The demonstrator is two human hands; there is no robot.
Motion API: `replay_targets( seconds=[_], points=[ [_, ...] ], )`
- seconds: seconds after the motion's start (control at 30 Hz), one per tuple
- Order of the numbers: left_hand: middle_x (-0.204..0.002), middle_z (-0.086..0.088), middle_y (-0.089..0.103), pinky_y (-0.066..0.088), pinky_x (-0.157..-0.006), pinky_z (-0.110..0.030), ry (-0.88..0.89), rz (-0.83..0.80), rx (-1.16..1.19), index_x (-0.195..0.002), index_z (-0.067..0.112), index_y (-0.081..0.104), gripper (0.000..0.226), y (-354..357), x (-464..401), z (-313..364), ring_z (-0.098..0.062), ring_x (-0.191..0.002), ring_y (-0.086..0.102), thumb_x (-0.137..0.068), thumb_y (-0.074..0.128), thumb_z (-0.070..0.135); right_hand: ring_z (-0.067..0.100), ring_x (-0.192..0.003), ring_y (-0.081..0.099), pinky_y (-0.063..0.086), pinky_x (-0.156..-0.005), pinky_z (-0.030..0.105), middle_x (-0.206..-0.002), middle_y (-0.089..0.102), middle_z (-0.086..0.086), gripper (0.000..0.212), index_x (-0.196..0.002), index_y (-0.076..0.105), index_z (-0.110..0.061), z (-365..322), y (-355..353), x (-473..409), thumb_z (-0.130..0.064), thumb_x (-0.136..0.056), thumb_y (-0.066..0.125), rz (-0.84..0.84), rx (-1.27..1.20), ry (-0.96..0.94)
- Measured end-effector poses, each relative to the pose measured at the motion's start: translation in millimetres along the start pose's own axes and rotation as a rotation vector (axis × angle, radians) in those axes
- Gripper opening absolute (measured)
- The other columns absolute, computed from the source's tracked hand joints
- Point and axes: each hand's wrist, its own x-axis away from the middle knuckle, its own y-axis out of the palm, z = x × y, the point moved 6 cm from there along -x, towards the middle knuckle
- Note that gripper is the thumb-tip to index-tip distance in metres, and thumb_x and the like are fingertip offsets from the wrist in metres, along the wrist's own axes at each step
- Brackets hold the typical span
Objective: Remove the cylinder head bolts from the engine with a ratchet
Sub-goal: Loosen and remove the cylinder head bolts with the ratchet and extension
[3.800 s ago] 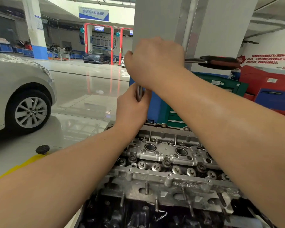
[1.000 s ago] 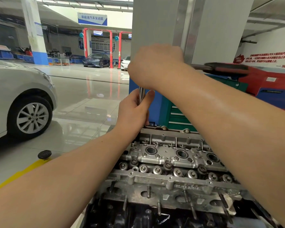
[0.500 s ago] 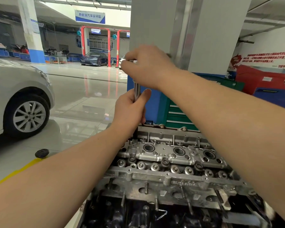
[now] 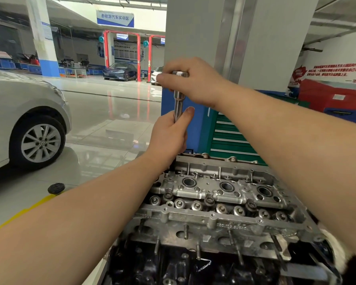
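Workshop floor (image 4: pixel 103 112) glossy (tiled, reflective).

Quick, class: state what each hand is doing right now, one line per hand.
Left hand: closed around the upright extension bar.
Right hand: closed on the ratchet head at the bar's top.

Glossy pale floor (image 4: pixel 111 112), grey pillar (image 4: pixel 193 38), silver car (image 4: pixel 25 112) left, green tool cabinet (image 4: pixel 228 136) behind
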Motion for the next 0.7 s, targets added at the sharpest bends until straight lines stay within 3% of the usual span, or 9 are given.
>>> replay_targets(
  seconds=[0.07,0.13,0.2,0.3,0.4,0.5,0.63,0.7],
  points=[
    [-0.048,-0.003,0.042,0.033,-0.042,-0.026,0.011,-0.017,-0.009,-0.058,0.030,0.040,0.050,-0.4,0.1,-0.2,-0.020,-0.038,0.035,-0.098,0.066,0.047,0.011,-0.067,0.052,0.043,-0.064,0.027,-0.066,0.055,-0.011,0.031,-0.073,0.063,-0.022,-1.6,1.7,0.2,-0.039,-0.097,0.056,0.098,0.084,-0.022],
    [-0.048,-0.006,0.049,0.038,-0.043,-0.028,0.019,-0.020,-0.045,-0.059,0.028,0.044,0.050,-3.5,0.5,0.7,-0.023,-0.038,0.044,-0.093,0.068,0.056,0.019,-0.060,0.045,0.034,-0.057,0.028,-0.063,0.048,-0.004,0.032,-0.065,0.049,-0.018,-11.4,-1.4,-3.9,-0.040,-0.088,0.043,0.165,0.430,0.051],
    [-0.052,-0.010,0.058,0.044,-0.043,-0.029,0.018,-0.001,-0.054,-0.067,0.025,0.053,0.046,-7.7,1.6,1.9,-0.025,-0.041,0.057,-0.087,0.071,0.062,0.021,-0.060,0.044,0.041,-0.067,0.032,-0.070,0.045,-0.001,0.019,-0.068,0.042,-0.018,-20.1,-5.3,-7.1,-0.033,-0.079,0.035,0.084,0.807,0.220],
    [-0.051,-0.010,0.056,0.044,-0.043,-0.029,0.013,-0.004,-0.054,-0.068,0.017,0.050,0.053,-5.9,3.1,2.6,-0.025,-0.040,0.055,-0.091,0.069,0.060,0.022,-0.066,0.048,0.047,-0.076,0.043,-0.077,0.048,0.000,0.011,-0.073,0.043,-0.020,-22.0,-7.3,-8.1,-0.026,-0.079,0.038,-0.006,0.948,0.324],
    [-0.047,-0.004,0.040,0.033,-0.043,-0.027,-0.044,-0.021,0.033,-0.067,0.020,0.038,0.051,-2.1,4.6,0.9,-0.020,-0.038,0.033,-0.101,0.065,0.047,0.020,-0.063,0.047,0.040,-0.062,0.031,-0.072,0.049,-0.002,0.028,-0.069,0.046,-0.020,-19.8,-5.8,-9.0,-0.043,-0.086,0.043,0.095,0.916,0.238],
    [-0.045,0.000,0.032,0.027,-0.042,-0.023,-0.089,-0.039,0.083,-0.065,0.020,0.032,0.052,-1.6,4.4,0.0,-0.017,-0.036,0.025,-0.104,0.063,0.035,0.015,-0.071,0.055,0.035,-0.060,0.029,-0.073,0.053,-0.013,0.042,-0.081,0.061,-0.024,-13.3,-1.6,-10.3,-0.063,-0.089,0.046,0.031,0.689,0.095],
    [-0.043,0.002,0.032,0.026,-0.042,-0.022,-0.096,-0.062,0.074,-0.063,0.020,0.031,0.054,1.4,5.3,2.0,-0.017,-0.034,0.024,-0.105,0.062,0.033,0.013,-0.081,0.064,0.047,-0.072,0.028,-0.086,0.067,-0.009,0.018,-0.082,0.064,-0.038,-10.0,0.4,0.5,-0.051,-0.093,0.060,-0.039,0.194,-0.003],
    [-0.043,0.002,0.032,0.027,-0.042,-0.022,-0.090,-0.068,0.074,-0.062,0.020,0.031,0.055,1.6,5.1,1.4,-0.017,-0.034,0.025,-0.104,0.063,0.034,0.022,-0.081,0.062,0.046,-0.066,0.030,-0.081,0.065,-0.004,0.021,-0.078,0.062,-0.033,-9.6,0.8,0.4,-0.045,-0.094,0.056,0.033,0.270,-0.001]
  ],
)
